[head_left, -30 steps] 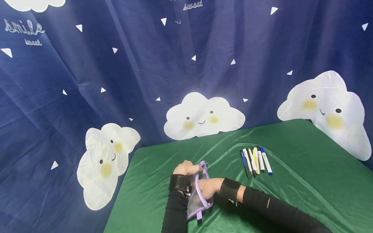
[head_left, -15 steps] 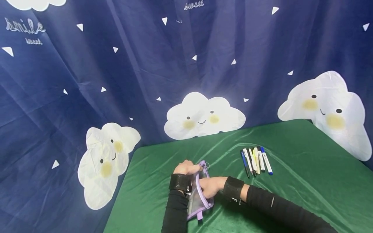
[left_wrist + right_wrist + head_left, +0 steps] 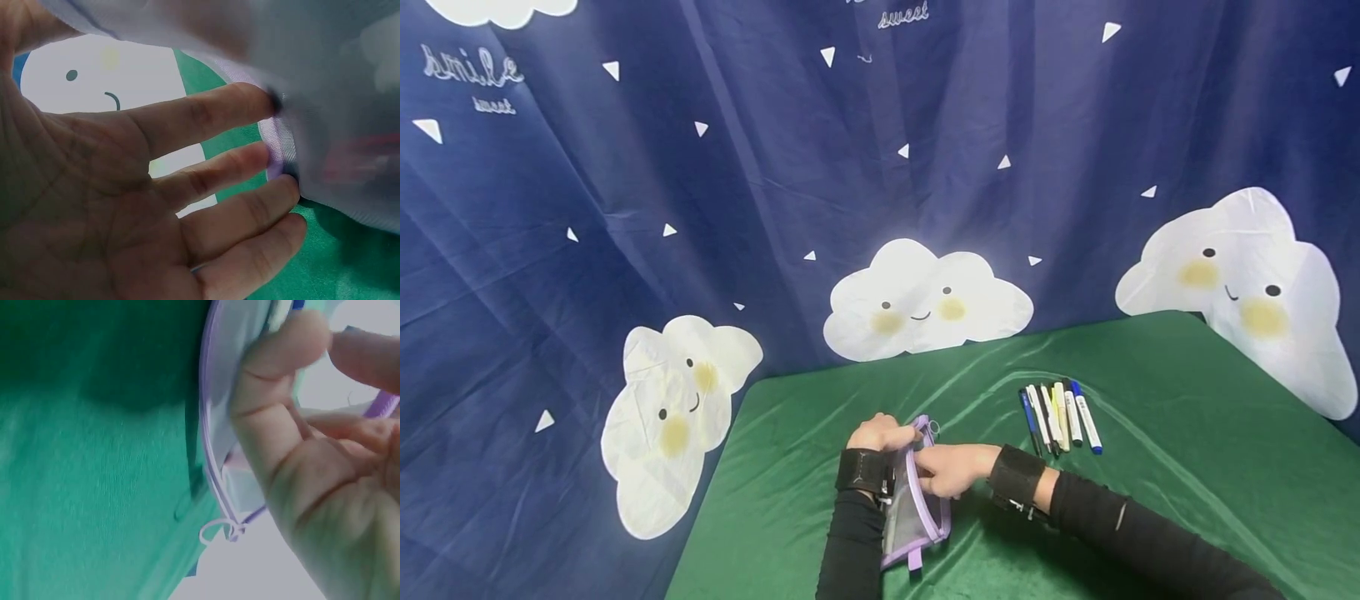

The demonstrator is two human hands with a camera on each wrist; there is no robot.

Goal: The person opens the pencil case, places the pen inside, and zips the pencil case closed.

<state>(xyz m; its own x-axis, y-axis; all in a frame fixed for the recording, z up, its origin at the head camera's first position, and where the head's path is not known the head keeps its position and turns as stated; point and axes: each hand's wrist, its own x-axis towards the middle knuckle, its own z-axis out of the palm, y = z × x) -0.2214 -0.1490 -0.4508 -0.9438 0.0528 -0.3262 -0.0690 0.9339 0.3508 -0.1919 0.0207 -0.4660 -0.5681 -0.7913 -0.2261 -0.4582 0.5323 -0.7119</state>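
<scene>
A translucent mesh zip pouch (image 3: 904, 529) with lilac edging stands with its mouth spread on the green cloth. My left hand (image 3: 874, 435) holds its far left side, thumb over the rim; in the left wrist view the fingers (image 3: 212, 181) reach along the mesh. Something red (image 3: 365, 156) shows blurred through it. My right hand (image 3: 951, 472) has its fingers inside the mouth, the tips hidden in the head view. In the right wrist view thumb and bent index finger (image 3: 269, 412) meet near a pale rod (image 3: 279, 314); I cannot tell whether they pinch it.
To the right on the green cloth (image 3: 1150, 500) lie several pens and markers (image 3: 1060, 417) side by side. A small ring (image 3: 934, 426) hangs at the pouch's far end. A blue curtain (image 3: 760, 167) with white clouds closes off the back and left.
My right hand has drawn back to the right and slightly up, so more of it shows outside the pouch. The left hand and the pouch stay in place.
</scene>
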